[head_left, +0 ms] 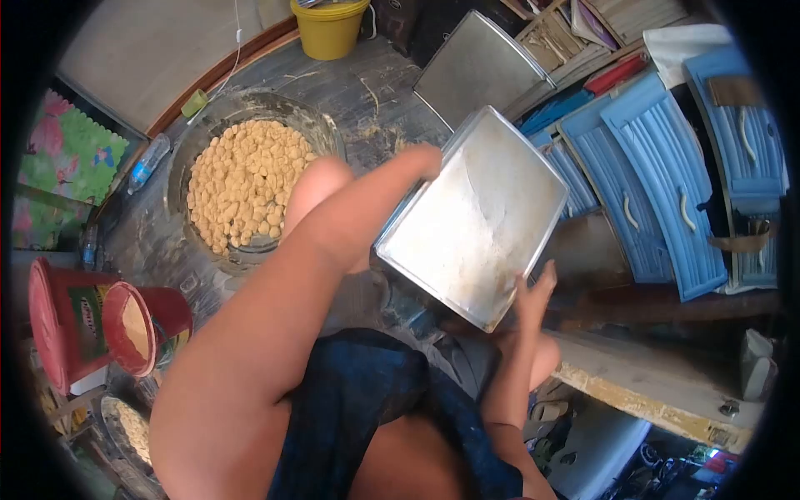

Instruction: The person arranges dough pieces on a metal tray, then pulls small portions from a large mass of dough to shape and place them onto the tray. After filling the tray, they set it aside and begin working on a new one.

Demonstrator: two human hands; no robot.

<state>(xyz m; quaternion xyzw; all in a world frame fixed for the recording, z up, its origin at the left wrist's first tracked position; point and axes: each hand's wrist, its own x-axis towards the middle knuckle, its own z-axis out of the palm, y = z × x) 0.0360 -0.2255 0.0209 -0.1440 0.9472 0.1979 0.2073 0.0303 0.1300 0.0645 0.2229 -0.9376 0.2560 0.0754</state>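
Between my two hands is a shallow rectangular metal baking tray, held at a slant with its stained, shiny face toward me. My left hand closes on the tray's far left edge, its fingers partly hidden. At the near right corner, my right hand grips the rim. To the left of the tray stands a wide basin on the floor, heaped with small round tan dough balls. My left arm and knee hide part of the basin's near right side.
Another metal tray lies beyond mine. A yellow bucket stands at the back, red buckets at left. Blue drawer fronts lean at right beside a worn wooden plank. A plastic bottle lies near the basin.
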